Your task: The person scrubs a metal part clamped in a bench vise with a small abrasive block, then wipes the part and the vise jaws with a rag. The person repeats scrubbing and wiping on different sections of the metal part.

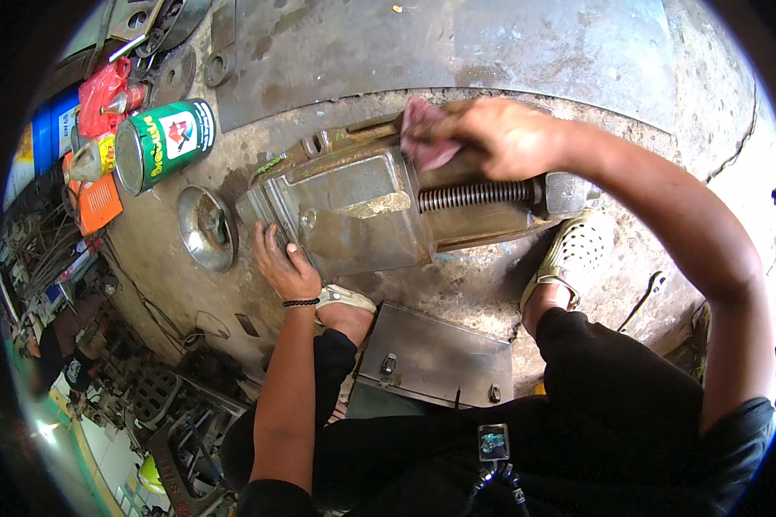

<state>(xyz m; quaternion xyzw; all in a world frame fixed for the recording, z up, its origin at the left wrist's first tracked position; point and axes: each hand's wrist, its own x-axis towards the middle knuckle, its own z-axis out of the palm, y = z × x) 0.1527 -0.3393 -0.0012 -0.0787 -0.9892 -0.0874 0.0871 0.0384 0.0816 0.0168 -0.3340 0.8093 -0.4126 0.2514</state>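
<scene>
A large metal machine vise (353,237) lies on the floor in front of me, its threaded screw (474,196) running toward the right. My left hand (286,265) rests on the near left end of the vise, by the jaw, with its fingers stretched out and nothing held. Over the far side of the vise, my right hand (504,142) is closed on a pink rag (428,151), which touches the rail near the sliding jaw. Motion blurs this hand a little, and it hides part of the rail.
Left of the vise sit a metal bowl (205,228) and a green can (165,145). A metal box (435,349) lies between my feet, and a wrench (642,299) at the right. A flat metal sheet (491,47) covers the floor beyond; machine parts crowd the left side.
</scene>
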